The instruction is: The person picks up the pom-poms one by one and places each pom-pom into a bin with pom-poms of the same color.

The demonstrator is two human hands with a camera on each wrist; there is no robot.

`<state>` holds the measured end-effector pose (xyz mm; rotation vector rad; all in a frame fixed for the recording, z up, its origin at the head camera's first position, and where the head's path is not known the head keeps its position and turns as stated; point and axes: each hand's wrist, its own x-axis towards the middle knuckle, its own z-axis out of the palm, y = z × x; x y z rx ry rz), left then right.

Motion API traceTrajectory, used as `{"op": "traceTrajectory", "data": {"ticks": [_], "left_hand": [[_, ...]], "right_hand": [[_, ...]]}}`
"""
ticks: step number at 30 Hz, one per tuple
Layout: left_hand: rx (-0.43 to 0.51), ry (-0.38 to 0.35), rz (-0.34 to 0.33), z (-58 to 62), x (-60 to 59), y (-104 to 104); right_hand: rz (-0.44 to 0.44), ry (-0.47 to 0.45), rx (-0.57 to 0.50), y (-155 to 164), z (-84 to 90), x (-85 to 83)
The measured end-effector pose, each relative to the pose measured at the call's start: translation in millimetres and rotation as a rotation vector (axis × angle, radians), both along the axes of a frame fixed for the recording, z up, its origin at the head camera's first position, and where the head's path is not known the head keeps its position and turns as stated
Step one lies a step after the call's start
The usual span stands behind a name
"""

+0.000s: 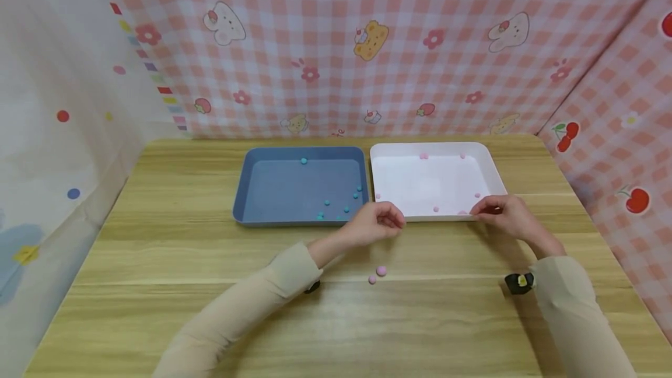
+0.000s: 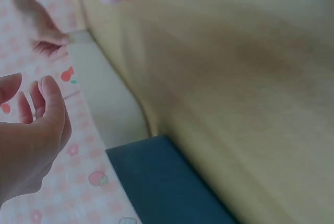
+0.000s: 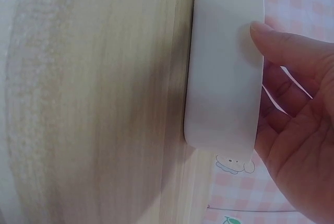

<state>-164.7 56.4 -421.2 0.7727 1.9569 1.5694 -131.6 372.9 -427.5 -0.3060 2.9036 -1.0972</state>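
Observation:
My right hand (image 1: 505, 216) pinches the front rim of the white tray (image 1: 436, 219) near its right corner. In the right wrist view the thumb (image 3: 266, 30) lies against the outer wall, and the other fingers are partly hidden behind it. Several small pink balls (image 1: 436, 209) lie scattered in this tray. My left hand (image 1: 374, 223) hovers between the two trays' front corners, fingers loosely bent. The left wrist view shows a gap between its thumb and fingers (image 2: 51, 96), with nothing held. Two more pink balls (image 1: 381, 271) lie on the table in front of it.
A blue-grey tray (image 1: 238, 206) stands just left of the white one, with several teal balls (image 1: 327, 203) inside, mostly toward its front right. Both sit toward the back of the wooden table (image 1: 173, 273). A pink checked cloth (image 1: 336, 34) hangs behind.

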Motion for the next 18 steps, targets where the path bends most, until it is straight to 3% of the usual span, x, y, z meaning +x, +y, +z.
{"op": "traceTrajectory", "data": {"ticks": [18], "left_hand": [[-0.108, -0.130, -0.139, -24.0, 22.2, -14.7]], "right_hand": [[-0.019, -0.025, 0.028, 0.9, -0.6, -1.6]]}}
